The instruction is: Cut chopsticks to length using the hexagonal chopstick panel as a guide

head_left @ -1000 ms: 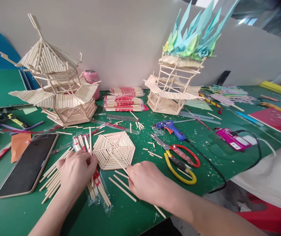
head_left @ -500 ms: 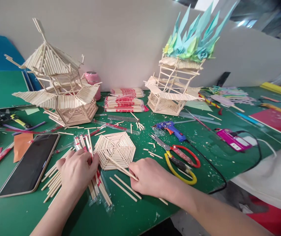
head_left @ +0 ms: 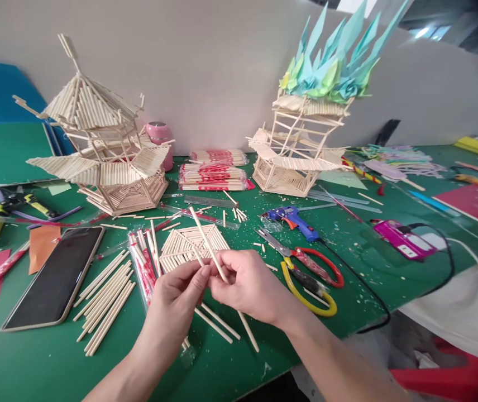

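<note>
Close together above the front middle of the table, my left hand [head_left: 180, 293] and my right hand [head_left: 247, 282] meet at the fingertips. A slim wooden stick [head_left: 204, 234] rises at a slant from my right hand's closed fingers. A second, shorter-looking stick [head_left: 197, 256] shows at my left hand's pinched thumb and forefinger; its lower part is hidden. Right behind the hands lies a flat web-like panel [head_left: 184, 243] of sticks, partly covered by them. Plastic-wrapped sticks [head_left: 140, 257] and a pile of loose sticks [head_left: 107, 304] lie left of my left hand.
Scissors [head_left: 301, 262] and a blue glue gun [head_left: 291, 218] lie to the right. A phone [head_left: 55, 279] rests at the left. Behind stand a stick pagoda [head_left: 96, 162] and a stick tower [head_left: 295, 151] topped with folded paper. Packs of sticks [head_left: 214, 176] sit between them.
My left hand has come right, off the wrapped and loose sticks, to meet my right hand. The stick in my right hand has been lifted and now points more upright.
</note>
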`<act>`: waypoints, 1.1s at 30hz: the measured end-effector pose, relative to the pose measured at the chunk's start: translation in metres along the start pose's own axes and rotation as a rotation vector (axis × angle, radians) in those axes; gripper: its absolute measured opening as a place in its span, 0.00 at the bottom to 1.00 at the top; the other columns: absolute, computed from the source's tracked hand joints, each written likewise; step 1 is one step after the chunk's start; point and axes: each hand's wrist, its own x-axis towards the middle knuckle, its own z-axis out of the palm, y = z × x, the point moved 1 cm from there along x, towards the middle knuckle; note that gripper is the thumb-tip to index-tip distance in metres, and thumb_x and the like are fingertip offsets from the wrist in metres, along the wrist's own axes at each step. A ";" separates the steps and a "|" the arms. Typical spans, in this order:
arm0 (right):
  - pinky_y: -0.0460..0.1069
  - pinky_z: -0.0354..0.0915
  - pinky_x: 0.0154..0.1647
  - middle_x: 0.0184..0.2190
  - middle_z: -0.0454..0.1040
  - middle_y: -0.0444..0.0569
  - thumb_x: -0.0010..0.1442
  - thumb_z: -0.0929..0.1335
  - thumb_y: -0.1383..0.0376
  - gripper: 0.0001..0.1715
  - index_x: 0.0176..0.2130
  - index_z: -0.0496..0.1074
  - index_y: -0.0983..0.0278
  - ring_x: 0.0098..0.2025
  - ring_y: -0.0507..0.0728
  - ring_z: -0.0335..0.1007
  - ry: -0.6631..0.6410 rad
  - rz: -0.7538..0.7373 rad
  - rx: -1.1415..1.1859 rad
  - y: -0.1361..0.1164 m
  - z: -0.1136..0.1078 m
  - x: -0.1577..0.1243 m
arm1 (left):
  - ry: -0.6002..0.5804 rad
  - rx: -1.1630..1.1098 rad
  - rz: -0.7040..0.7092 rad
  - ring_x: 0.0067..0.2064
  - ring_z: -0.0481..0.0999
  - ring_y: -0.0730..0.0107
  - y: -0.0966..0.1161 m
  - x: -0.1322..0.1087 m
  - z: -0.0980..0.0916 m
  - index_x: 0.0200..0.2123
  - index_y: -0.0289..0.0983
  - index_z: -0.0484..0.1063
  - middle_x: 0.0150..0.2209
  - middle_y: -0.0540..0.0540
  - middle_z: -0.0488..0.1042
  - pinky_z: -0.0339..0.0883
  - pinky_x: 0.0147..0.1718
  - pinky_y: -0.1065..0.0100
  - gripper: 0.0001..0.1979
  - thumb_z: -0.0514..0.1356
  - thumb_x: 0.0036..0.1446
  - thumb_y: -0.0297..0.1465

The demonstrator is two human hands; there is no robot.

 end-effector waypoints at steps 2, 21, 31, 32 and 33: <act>0.41 0.49 0.19 0.16 0.53 0.36 0.51 0.63 0.69 0.17 0.18 0.50 0.62 0.20 0.46 0.48 0.036 0.001 -0.041 0.000 0.000 0.002 | 0.039 -0.069 -0.029 0.24 0.63 0.75 -0.004 0.006 0.000 0.29 0.36 0.78 0.21 0.51 0.69 0.57 0.22 0.74 0.10 0.63 0.48 0.36; 0.45 0.53 0.24 0.23 0.71 0.44 0.66 0.55 0.63 0.20 0.26 0.65 0.64 0.24 0.51 0.65 -0.142 -0.040 -0.349 0.013 0.014 -0.014 | 0.056 -0.429 -0.168 0.31 0.73 0.72 -0.019 0.020 -0.014 0.28 0.36 0.80 0.25 0.47 0.78 0.66 0.35 0.72 0.10 0.68 0.42 0.36; 0.45 0.51 0.24 0.24 0.72 0.44 0.66 0.55 0.63 0.19 0.27 0.65 0.64 0.24 0.50 0.64 -0.175 -0.045 -0.346 0.012 0.013 -0.012 | 0.005 -0.390 -0.115 0.26 0.66 0.77 -0.016 0.019 -0.016 0.15 0.36 0.73 0.20 0.51 0.72 0.63 0.33 0.76 0.13 0.65 0.46 0.36; 0.45 0.51 0.24 0.24 0.72 0.44 0.66 0.55 0.63 0.19 0.28 0.65 0.64 0.24 0.50 0.64 -0.180 -0.045 -0.345 0.011 0.013 -0.012 | 0.003 -0.384 -0.112 0.26 0.66 0.77 -0.015 0.018 -0.016 0.15 0.36 0.73 0.20 0.51 0.72 0.63 0.33 0.75 0.13 0.65 0.46 0.36; 0.45 0.51 0.24 0.24 0.72 0.44 0.66 0.55 0.63 0.19 0.28 0.66 0.64 0.24 0.50 0.64 -0.181 -0.048 -0.344 0.011 0.013 -0.012 | 0.003 -0.379 -0.111 0.26 0.66 0.76 -0.015 0.018 -0.016 0.15 0.36 0.73 0.20 0.51 0.72 0.63 0.33 0.75 0.13 0.65 0.46 0.36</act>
